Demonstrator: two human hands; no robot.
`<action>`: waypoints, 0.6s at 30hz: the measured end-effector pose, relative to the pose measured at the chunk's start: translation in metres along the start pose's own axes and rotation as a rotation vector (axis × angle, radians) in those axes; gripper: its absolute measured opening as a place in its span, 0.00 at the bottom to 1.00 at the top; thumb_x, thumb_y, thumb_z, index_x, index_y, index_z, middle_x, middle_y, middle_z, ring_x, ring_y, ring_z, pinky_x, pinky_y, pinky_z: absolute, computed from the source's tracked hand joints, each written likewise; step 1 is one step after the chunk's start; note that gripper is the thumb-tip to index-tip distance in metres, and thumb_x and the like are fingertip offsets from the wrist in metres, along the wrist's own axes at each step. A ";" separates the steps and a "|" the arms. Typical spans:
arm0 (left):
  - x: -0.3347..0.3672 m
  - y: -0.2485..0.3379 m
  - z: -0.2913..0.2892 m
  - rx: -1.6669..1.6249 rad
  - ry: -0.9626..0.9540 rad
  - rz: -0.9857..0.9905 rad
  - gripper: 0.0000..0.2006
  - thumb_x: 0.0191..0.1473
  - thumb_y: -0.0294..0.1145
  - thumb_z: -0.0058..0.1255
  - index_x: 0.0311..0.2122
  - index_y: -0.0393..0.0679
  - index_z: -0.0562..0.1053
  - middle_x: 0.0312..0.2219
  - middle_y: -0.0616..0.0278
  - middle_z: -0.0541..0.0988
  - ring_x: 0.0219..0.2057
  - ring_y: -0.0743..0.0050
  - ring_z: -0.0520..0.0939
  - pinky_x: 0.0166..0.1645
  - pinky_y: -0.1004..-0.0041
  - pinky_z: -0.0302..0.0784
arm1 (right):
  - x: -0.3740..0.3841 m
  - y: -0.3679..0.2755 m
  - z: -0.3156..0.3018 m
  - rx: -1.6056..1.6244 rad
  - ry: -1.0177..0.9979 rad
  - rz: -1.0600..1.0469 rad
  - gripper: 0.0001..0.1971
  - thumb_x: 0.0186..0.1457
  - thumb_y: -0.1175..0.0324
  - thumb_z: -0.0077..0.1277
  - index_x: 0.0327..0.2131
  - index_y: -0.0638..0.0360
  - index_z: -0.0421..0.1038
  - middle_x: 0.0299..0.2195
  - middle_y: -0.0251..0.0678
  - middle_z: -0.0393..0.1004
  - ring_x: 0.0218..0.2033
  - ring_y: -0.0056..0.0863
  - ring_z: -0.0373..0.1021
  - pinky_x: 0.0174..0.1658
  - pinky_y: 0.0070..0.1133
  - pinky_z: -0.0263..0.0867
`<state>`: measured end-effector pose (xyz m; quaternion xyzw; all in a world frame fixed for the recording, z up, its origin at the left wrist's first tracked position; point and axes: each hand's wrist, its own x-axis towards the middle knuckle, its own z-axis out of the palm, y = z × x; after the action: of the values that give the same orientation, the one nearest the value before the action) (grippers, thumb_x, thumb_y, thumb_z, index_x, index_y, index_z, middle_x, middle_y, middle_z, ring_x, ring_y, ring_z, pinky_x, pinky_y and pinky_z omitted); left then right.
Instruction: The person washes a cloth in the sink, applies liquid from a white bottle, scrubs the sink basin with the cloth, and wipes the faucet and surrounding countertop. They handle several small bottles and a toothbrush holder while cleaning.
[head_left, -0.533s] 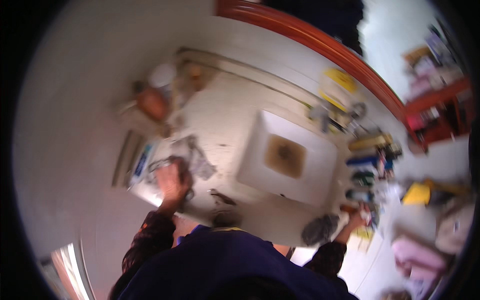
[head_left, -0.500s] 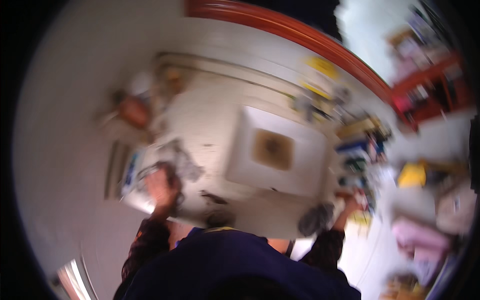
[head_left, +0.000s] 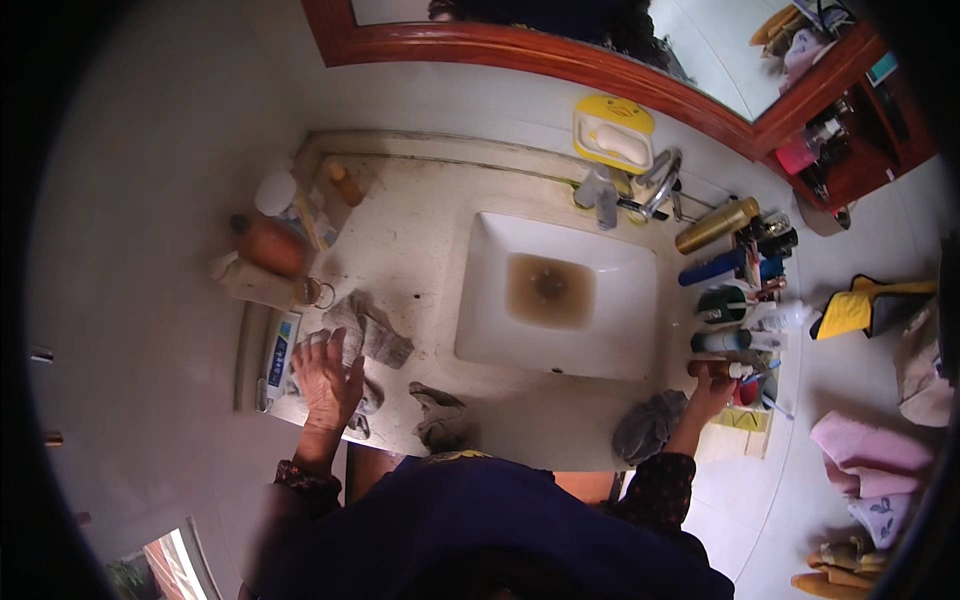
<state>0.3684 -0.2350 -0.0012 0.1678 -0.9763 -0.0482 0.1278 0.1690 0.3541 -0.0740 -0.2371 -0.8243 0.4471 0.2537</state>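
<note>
My left hand [head_left: 326, 383] lies with its fingers spread at the counter's left front, over a crumpled grey cloth [head_left: 378, 335]. Beside it is a blue and white toothpaste box [head_left: 279, 355]. At the counter's right end my right hand [head_left: 710, 398] is closed on a small brown bottle [head_left: 708, 369] with a white cap; its fingers are partly hidden. A bundled dark grey cloth [head_left: 648, 428] sits beside my right wrist. Between my hands, a smaller grey cloth [head_left: 437, 415] lies at the front edge.
The white sink [head_left: 625, 335] holds some brownish water, with a faucet [head_left: 662, 190] and yellow soap dish [head_left: 615, 135] behind it. Several bottles, including a gold one [head_left: 717, 226], line the right end. A large orange-brown bottle [head_left: 270, 247] stands far left. A red-framed mirror [head_left: 540, 62] borders the back.
The view has turned slightly and is sharp now instead of blurred. My left hand has its fingers spread on the cloth; my right hand stays at the bottles on the right.
</note>
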 end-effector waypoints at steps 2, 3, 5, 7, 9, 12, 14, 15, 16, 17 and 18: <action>0.033 0.015 -0.018 -0.193 0.080 0.079 0.25 0.46 0.31 0.58 0.52 0.42 0.70 0.44 0.47 0.75 0.46 0.44 0.73 0.53 0.54 0.67 | -0.002 0.014 -0.003 -0.024 -0.006 0.037 0.40 0.48 0.71 0.63 0.62 0.68 0.52 0.58 0.51 0.64 0.60 0.40 0.62 0.60 0.28 0.59; 0.054 0.024 -0.018 -0.348 0.128 0.018 0.25 0.48 0.29 0.57 0.53 0.41 0.69 0.45 0.44 0.75 0.47 0.40 0.72 0.53 0.54 0.68 | 0.000 0.024 -0.003 -0.025 0.016 0.052 0.41 0.48 0.71 0.63 0.62 0.69 0.51 0.58 0.52 0.63 0.60 0.40 0.62 0.61 0.29 0.58; 0.106 0.033 -0.015 -0.378 0.254 0.022 0.30 0.48 0.31 0.59 0.58 0.38 0.64 0.52 0.39 0.69 0.52 0.35 0.70 0.56 0.55 0.67 | 0.004 0.045 -0.005 0.017 0.024 0.074 0.41 0.49 0.73 0.61 0.63 0.71 0.49 0.59 0.53 0.62 0.60 0.40 0.61 0.62 0.30 0.57; 0.165 0.033 0.005 -0.395 0.365 0.011 0.36 0.45 0.28 0.60 0.60 0.39 0.59 0.49 0.38 0.69 0.49 0.38 0.70 0.53 0.54 0.67 | -0.001 0.046 -0.015 0.065 0.004 0.055 0.38 0.51 0.75 0.59 0.62 0.71 0.50 0.59 0.53 0.62 0.60 0.39 0.61 0.62 0.30 0.57; 0.223 0.030 0.019 -0.234 0.346 -0.072 0.36 0.46 0.29 0.59 0.61 0.39 0.58 0.49 0.37 0.69 0.51 0.36 0.69 0.55 0.55 0.66 | -0.014 0.038 -0.026 0.067 0.009 0.016 0.36 0.51 0.75 0.58 0.62 0.70 0.52 0.58 0.53 0.63 0.60 0.39 0.61 0.61 0.30 0.58; 0.293 0.008 0.062 0.181 0.404 -0.081 0.35 0.45 0.32 0.59 0.59 0.39 0.60 0.44 0.41 0.71 0.46 0.42 0.71 0.51 0.54 0.68 | -0.032 0.054 -0.045 -0.013 0.058 -0.017 0.33 0.52 0.75 0.57 0.60 0.69 0.56 0.57 0.51 0.65 0.59 0.40 0.63 0.59 0.30 0.60; 0.302 -0.071 0.116 0.582 0.567 0.236 0.32 0.45 0.36 0.58 0.55 0.37 0.64 0.43 0.43 0.72 0.45 0.48 0.73 0.51 0.52 0.66 | -0.041 0.105 -0.071 -0.052 0.040 -0.086 0.31 0.52 0.75 0.56 0.59 0.67 0.58 0.56 0.49 0.66 0.56 0.40 0.65 0.56 0.30 0.63; 0.305 -0.086 0.127 0.590 0.501 0.218 0.27 0.45 0.37 0.57 0.52 0.38 0.66 0.41 0.45 0.74 0.43 0.50 0.75 0.49 0.53 0.69 | -0.053 0.090 -0.087 -0.134 0.015 -0.057 0.30 0.52 0.75 0.55 0.59 0.66 0.59 0.54 0.48 0.68 0.53 0.38 0.68 0.54 0.29 0.65; 0.309 -0.079 0.125 0.485 0.372 0.112 0.23 0.46 0.37 0.55 0.48 0.40 0.69 0.38 0.46 0.76 0.41 0.51 0.77 0.47 0.55 0.71 | -0.057 0.051 -0.082 -0.217 -0.003 -0.026 0.29 0.52 0.74 0.55 0.58 0.65 0.60 0.53 0.47 0.70 0.49 0.37 0.70 0.52 0.29 0.67; 0.314 -0.072 0.112 0.416 0.258 0.004 0.20 0.47 0.38 0.54 0.45 0.41 0.72 0.36 0.48 0.78 0.39 0.53 0.79 0.45 0.57 0.73 | -0.060 0.043 -0.084 -0.206 0.027 -0.031 0.28 0.52 0.75 0.54 0.58 0.63 0.61 0.51 0.46 0.71 0.46 0.35 0.71 0.48 0.28 0.69; 0.315 -0.065 0.110 0.363 0.186 -0.041 0.16 0.48 0.38 0.53 0.42 0.43 0.74 0.34 0.50 0.79 0.37 0.54 0.81 0.43 0.59 0.76 | -0.063 0.041 -0.082 -0.186 0.038 -0.042 0.27 0.53 0.75 0.54 0.57 0.62 0.62 0.49 0.45 0.73 0.43 0.33 0.73 0.45 0.26 0.71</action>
<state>0.0726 -0.3976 -0.0421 0.2118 -0.9493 0.1419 0.1842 0.2752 0.3862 -0.0834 -0.2506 -0.8621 0.3588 0.2554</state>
